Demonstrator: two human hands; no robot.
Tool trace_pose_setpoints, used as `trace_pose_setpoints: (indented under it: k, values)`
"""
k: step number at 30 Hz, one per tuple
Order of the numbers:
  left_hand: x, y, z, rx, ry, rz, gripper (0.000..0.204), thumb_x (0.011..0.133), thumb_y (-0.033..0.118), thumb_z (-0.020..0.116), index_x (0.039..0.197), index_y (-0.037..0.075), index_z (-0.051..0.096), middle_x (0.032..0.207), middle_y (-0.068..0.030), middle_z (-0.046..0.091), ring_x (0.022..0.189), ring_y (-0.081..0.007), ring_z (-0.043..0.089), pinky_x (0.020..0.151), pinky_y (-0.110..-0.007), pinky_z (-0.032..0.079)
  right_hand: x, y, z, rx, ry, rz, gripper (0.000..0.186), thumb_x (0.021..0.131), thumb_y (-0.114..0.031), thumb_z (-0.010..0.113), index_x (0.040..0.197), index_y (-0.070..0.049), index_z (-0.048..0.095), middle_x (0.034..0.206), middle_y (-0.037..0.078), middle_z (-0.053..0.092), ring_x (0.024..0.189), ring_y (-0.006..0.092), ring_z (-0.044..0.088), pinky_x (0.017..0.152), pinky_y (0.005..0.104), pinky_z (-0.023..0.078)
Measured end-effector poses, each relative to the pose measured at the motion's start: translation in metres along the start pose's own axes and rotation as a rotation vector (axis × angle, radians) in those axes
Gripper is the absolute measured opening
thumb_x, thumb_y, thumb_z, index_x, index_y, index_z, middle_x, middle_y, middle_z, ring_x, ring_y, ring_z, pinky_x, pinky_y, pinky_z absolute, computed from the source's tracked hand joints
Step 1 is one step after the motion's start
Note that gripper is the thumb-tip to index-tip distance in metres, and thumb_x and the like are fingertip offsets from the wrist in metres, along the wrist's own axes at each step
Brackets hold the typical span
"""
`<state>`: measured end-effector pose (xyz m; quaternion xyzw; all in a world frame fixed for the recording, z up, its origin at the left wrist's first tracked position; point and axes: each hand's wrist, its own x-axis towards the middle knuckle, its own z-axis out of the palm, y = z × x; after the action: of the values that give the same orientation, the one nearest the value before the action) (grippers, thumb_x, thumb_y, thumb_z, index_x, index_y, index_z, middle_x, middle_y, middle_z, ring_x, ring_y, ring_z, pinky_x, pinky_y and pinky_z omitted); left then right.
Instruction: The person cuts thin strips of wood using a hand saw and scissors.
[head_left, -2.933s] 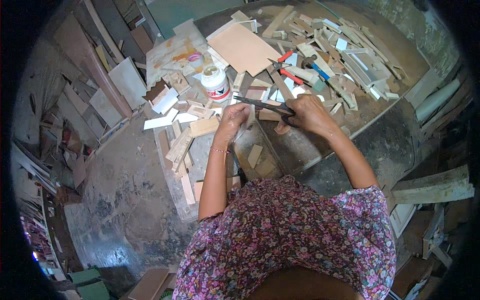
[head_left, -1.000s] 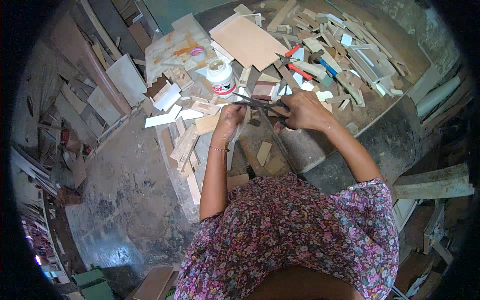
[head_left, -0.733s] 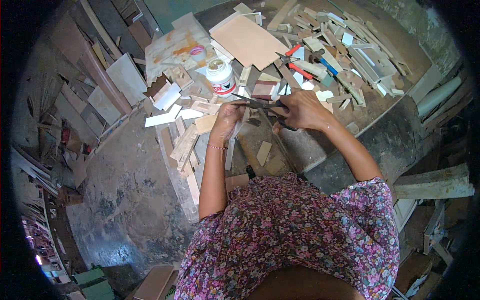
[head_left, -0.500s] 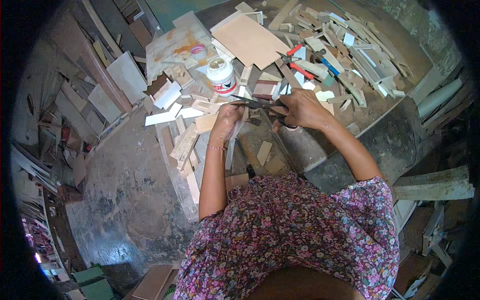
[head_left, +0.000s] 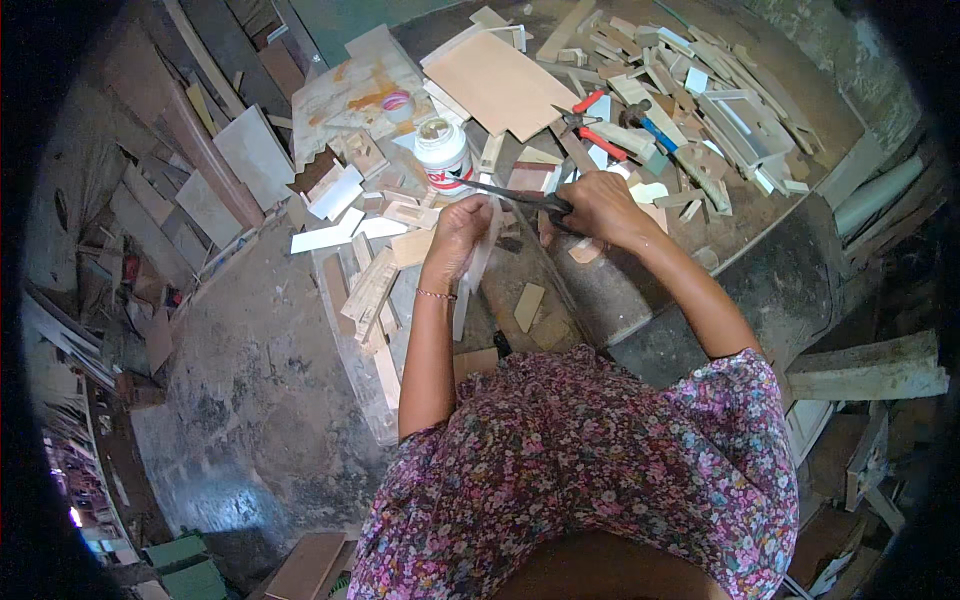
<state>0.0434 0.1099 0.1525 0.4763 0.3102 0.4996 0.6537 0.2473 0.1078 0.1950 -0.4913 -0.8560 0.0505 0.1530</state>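
Observation:
My right hand (head_left: pixel 604 208) is closed around the handles of dark scissors (head_left: pixel 512 194). Their blades point left, with the tip in front of the white plastic jar (head_left: pixel 441 152). Just below the blades, my left hand (head_left: pixel 459 238) pinches a thin, pale strip (head_left: pixel 484 258). The strip hangs down beside my left wrist; its material is hard to make out. The blades look pressed together, passing close over the left fingertips. Small wood offcuts lie on the worktable under both hands, among them a small tan block (head_left: pixel 529 306).
Behind the jar lies a flat tan board (head_left: pixel 495 80). Red-handled pliers (head_left: pixel 592 125) and a blue-handled hammer (head_left: pixel 652 128) rest to its right, beside a heap of wood scraps (head_left: pixel 690 75). A tape roll (head_left: pixel 397 104) sits at the back left. Planks (head_left: pixel 252 150) lean at far left.
The scissor blades have come together and tilted, their tip shifting left and up toward the jar. My right fingers have drawn closer around the handles. The left hand still grips the strip.

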Motion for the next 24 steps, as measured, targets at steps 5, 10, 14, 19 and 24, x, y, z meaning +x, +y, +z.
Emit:
trace_pose_setpoints:
  k: [5,10,14,19,24]
  values:
    - [0.004,-0.006,-0.015,0.058,0.194,0.109,0.007,0.074,0.004,0.058,0.074,0.006,0.051,0.059,0.0045,0.049,0.046,-0.0012,0.039,0.041,-0.015,0.027,0.002,0.004,0.007,0.06,0.102,0.07,0.013,0.058,-0.013,0.061,0.063,-0.002,0.055,0.057,0.017,0.052,0.058,0.0327,0.053,0.051,0.0398,0.04]
    - [0.0,0.006,-0.006,-0.045,0.359,0.118,0.01,0.074,0.004,0.058,0.072,0.007,0.049,0.056,0.005,0.048,0.043,-0.0008,0.037,0.037,-0.016,0.025,0.002,-0.006,0.003,0.095,0.072,0.173,0.015,0.061,-0.014,0.06,0.065,-0.001,0.054,0.06,0.019,0.052,0.06,0.0332,0.053,0.053,0.0398,0.04]
    - [-0.001,0.011,-0.006,-0.158,0.422,0.182,0.011,0.075,0.005,0.057,0.072,0.007,0.048,0.056,0.0046,0.048,0.038,-0.0007,0.033,0.033,-0.016,0.022,0.005,-0.003,0.019,0.12,0.089,0.148,0.021,0.061,-0.019,0.062,0.066,-0.001,0.054,0.06,0.019,0.053,0.06,0.0338,0.054,0.054,0.0402,0.04]
    - [-0.002,0.01,-0.012,-0.171,0.41,0.222,0.01,0.075,0.004,0.057,0.073,0.007,0.048,0.059,0.0035,0.05,0.039,-0.0013,0.034,0.034,-0.016,0.023,0.006,-0.016,0.032,0.223,0.112,0.087,0.028,0.059,-0.025,0.066,0.07,-0.001,0.056,0.061,0.016,0.055,0.06,0.0331,0.055,0.054,0.039,0.042]
    - [0.001,0.006,-0.014,-0.26,0.387,0.321,0.009,0.075,0.003,0.057,0.075,0.006,0.048,0.07,-0.0004,0.052,0.058,-0.0053,0.046,0.052,-0.018,0.037,0.013,-0.03,0.032,0.354,-0.002,0.137,0.044,0.06,-0.029,0.068,0.096,-0.007,0.056,0.061,0.013,0.054,0.059,0.0293,0.055,0.054,0.0367,0.041]
